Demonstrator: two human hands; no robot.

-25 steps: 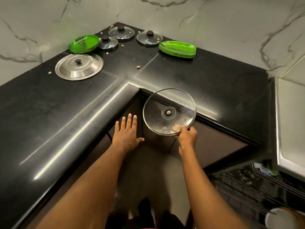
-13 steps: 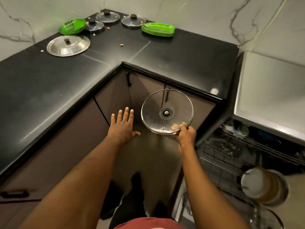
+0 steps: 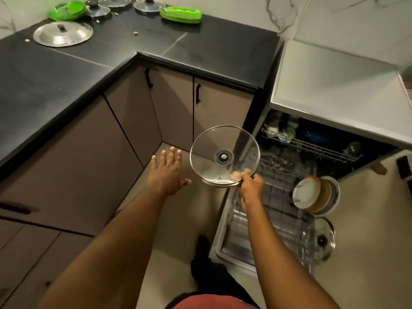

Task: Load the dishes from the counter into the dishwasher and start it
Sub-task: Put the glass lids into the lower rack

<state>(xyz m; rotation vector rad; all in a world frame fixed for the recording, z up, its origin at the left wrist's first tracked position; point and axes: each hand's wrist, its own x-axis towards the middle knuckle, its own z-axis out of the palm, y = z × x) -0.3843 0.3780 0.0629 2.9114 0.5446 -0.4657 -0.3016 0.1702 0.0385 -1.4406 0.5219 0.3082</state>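
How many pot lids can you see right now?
6. A steel lid on the counter at left; three small glass lids at its back; a large glass lid pinched by the right hand; another glass lid in the dishwasher's lower rack. Others may be hidden there.

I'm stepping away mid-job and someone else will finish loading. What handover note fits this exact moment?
Hands: the right hand grips the large glass lid by its rim, in the air near the pulled-out lower rack. The left hand is open and holds nothing.
Done: plates and another glass lid stand in the lower rack.
Left: rack the held lid. From the counter fetch the steel lid, green dish, three small glass lids and green tray stack. Then close the door and start the dishwasher.
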